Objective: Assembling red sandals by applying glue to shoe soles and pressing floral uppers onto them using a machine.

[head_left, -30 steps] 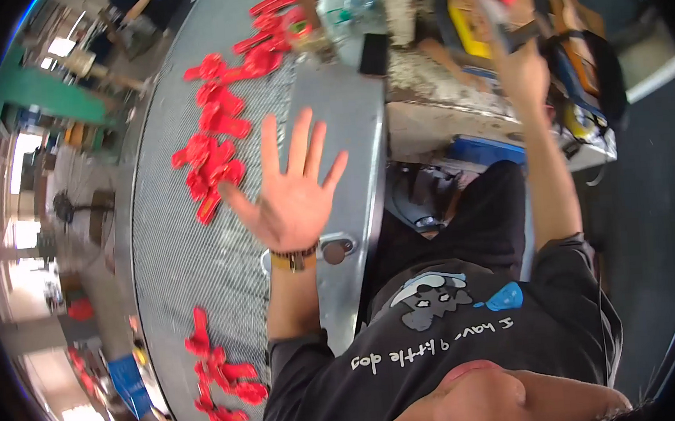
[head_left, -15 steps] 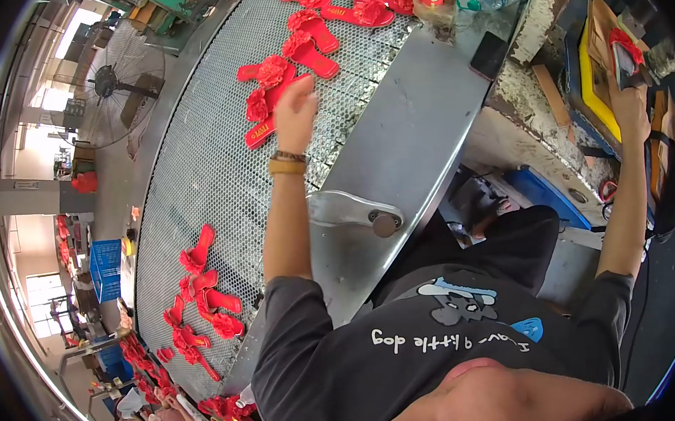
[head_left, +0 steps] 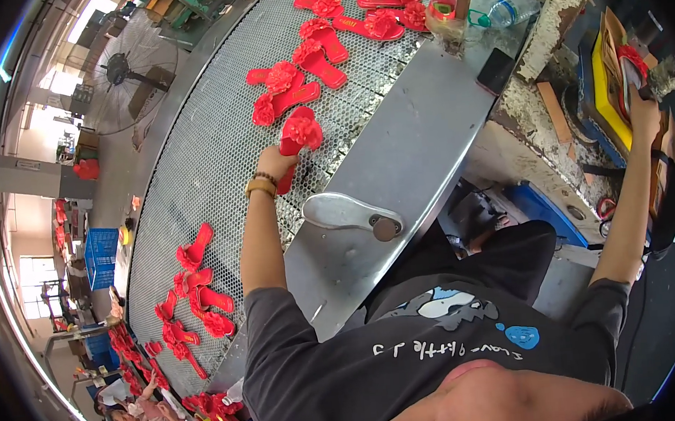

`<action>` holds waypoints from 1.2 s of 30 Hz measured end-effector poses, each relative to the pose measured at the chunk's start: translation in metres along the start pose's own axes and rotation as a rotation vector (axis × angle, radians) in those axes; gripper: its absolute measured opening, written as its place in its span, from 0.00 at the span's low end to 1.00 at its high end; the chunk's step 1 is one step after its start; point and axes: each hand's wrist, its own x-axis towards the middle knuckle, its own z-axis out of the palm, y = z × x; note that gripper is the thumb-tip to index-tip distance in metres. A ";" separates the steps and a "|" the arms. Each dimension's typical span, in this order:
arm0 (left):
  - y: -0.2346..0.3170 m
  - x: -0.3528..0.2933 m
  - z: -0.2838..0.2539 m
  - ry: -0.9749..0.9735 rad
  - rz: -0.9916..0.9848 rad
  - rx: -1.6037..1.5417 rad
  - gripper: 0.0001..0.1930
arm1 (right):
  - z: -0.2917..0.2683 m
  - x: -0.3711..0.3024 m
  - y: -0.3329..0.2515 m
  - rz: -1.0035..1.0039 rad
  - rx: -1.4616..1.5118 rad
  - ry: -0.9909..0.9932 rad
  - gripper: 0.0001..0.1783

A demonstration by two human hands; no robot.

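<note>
My left hand is closed around a red slipper with a ruffled flower on its strap, held above the perforated metal table. Beyond it lie more red slippers of the same kind in a loose row. At the far right my right hand grips another slipper, its red flower upward, beside a yellow-edged pad. Part of that slipper is hidden by the fingers and the surroundings.
A steel ledge carries a sole-shaped metal plate with a round knob. A phone and plastic bottle lie near its far end. More red slippers rest at the near left. A large fan stands left; another person is lower left.
My left hand has drawn back toward me from the row, now plainly with a red slipper in it. My right hand has shifted slightly, still gripping its slipper. The view has shifted a little.
</note>
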 end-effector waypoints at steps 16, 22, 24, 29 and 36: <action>0.239 -0.245 0.075 -0.514 0.030 -1.969 0.34 | 0.018 -0.185 -0.067 0.107 1.415 -0.023 0.16; 0.239 -0.274 0.084 -0.288 -0.159 -2.157 0.29 | -0.037 -0.460 -0.150 -0.362 1.555 -1.082 0.15; 0.180 -0.252 0.084 -0.039 -0.087 -2.250 0.29 | -0.035 -0.482 -0.145 -0.594 1.584 -1.419 0.18; 0.184 -0.259 0.066 0.265 -0.038 -2.158 0.25 | -0.060 -0.496 -0.159 -0.736 1.312 -1.453 0.13; 0.265 -0.216 0.069 0.022 0.141 -1.874 0.26 | -0.048 -0.476 -0.136 -0.692 0.993 -0.641 0.28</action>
